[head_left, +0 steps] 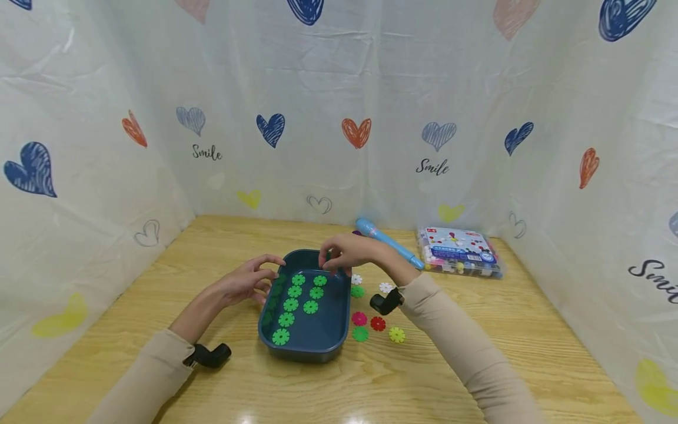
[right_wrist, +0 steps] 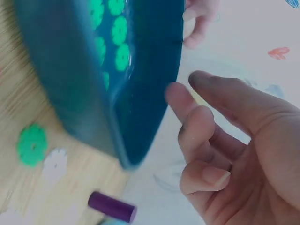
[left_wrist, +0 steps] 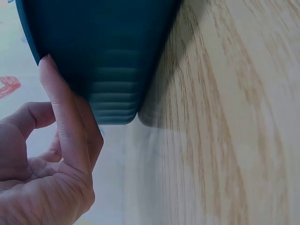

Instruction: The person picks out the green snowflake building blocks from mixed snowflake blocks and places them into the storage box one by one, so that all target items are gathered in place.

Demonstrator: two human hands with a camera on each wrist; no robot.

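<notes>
A dark blue tray (head_left: 329, 321) holds several green notched discs (head_left: 291, 304), laid in two columns on its floor. My left hand (head_left: 248, 281) is at the tray's left side; in the left wrist view an extended fingertip (left_wrist: 48, 65) touches the rim. Over the far right end of the tray hovers my right hand (head_left: 349, 248), fingers bent. In the right wrist view its thumb (right_wrist: 220, 91) and index finger stand apart, with nothing visible between them.
Right of the tray lie loose discs: green (head_left: 361, 334), pink (head_left: 359, 318), red (head_left: 378, 324), yellow (head_left: 396, 335) and white (head_left: 386, 287). Behind them are a light-blue stick-like toy (head_left: 392, 242), a purple cylinder (right_wrist: 111, 206) and a clear boxed set (head_left: 459, 253).
</notes>
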